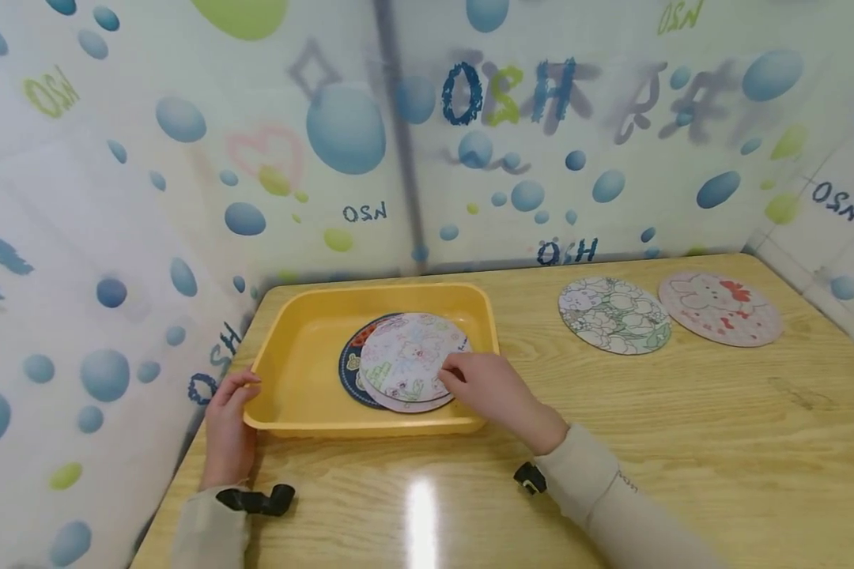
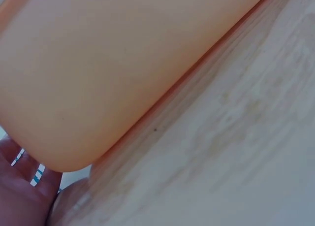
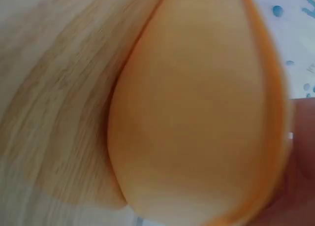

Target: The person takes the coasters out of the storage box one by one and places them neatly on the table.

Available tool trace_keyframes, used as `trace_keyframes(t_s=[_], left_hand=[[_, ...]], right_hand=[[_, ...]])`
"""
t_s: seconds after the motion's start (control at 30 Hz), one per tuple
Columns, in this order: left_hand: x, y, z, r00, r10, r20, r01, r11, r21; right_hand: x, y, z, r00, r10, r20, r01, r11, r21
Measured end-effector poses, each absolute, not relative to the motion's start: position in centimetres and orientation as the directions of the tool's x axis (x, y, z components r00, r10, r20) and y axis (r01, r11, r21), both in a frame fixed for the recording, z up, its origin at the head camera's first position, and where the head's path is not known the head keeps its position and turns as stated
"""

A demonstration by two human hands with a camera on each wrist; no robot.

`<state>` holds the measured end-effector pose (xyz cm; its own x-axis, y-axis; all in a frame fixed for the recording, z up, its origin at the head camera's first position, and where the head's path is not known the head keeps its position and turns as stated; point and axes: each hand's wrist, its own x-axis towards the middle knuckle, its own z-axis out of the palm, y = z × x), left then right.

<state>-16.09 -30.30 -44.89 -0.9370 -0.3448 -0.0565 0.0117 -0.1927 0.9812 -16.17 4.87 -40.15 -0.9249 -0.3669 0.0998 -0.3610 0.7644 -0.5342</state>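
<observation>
A yellow plastic tray [image 1: 300, 371] sits on the table with a small stack of round printed mats inside. On top lies a pale mat with a colourful line drawing [image 1: 409, 356]; under it shows a dark blue patterned mat [image 1: 349, 378]. My right hand [image 1: 494, 391] reaches over the tray's front right corner and pinches the top mat's right edge. My left hand [image 1: 231, 419] grips the tray's left rim near the front corner, fingers over the edge. In the left wrist view, fingers [image 2: 47, 184] show beside the tray's outer wall [image 2: 98, 78]. The right wrist view mostly shows the tray wall [image 3: 192, 108].
To the right, two more round mats lie side by side on the wooden table [image 1: 648, 442]: one with green flowers [image 1: 615, 316], one pink with a rabbit and red bow [image 1: 720, 310]. A sheet printed with bubbles [image 1: 349, 130] hangs behind the table and along its sides.
</observation>
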Motion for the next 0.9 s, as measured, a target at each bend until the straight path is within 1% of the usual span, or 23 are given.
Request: trace_keyframes(t_s=[0.1,0.23,0.33,0.57,0.7,0.8,0.9], left_hand=[[-16.1,-30.2,-44.9,-0.936,-0.346,-0.058,0.012,-0.195,0.981],[-16.1,-30.0,-45.0,-0.934,-0.351,-0.067,-0.001,-0.185,0.983],[-16.1,-29.7,-45.0,-0.934,-0.348,-0.074,-0.01,-0.183,0.983],[-16.2,-29.8,-44.9,-0.934,-0.352,-0.061,0.004,-0.181,0.983],[-16.1,-30.0,-45.0,-0.931,-0.358,-0.069,-0.005,-0.179,0.984],[-16.0,-30.1,-44.9,-0.931,-0.36,-0.067,-0.006,-0.17,0.985],[-16.0,-30.2,-44.8,-0.932,-0.359,-0.056,0.004,-0.163,0.987]], right_hand=[[-16.9,4.1,-40.2,-0.933,-0.353,0.074,-0.342,0.802,-0.489],[-17.9,3.6,-40.4,-0.94,-0.341,-0.009,-0.288,0.809,-0.511],[-18.4,3.3,-40.6,-0.934,-0.354,-0.053,-0.278,0.81,-0.516],[-19.3,2.8,-41.2,-0.924,-0.375,-0.072,-0.279,0.792,-0.544],[-19.8,2.4,-41.6,-0.933,-0.352,-0.081,-0.251,0.793,-0.555],[-19.8,2.1,-41.7,-0.945,-0.314,-0.089,-0.227,0.828,-0.513],[-19.6,1.8,-41.7,-0.954,-0.287,-0.081,-0.227,0.876,-0.426]])
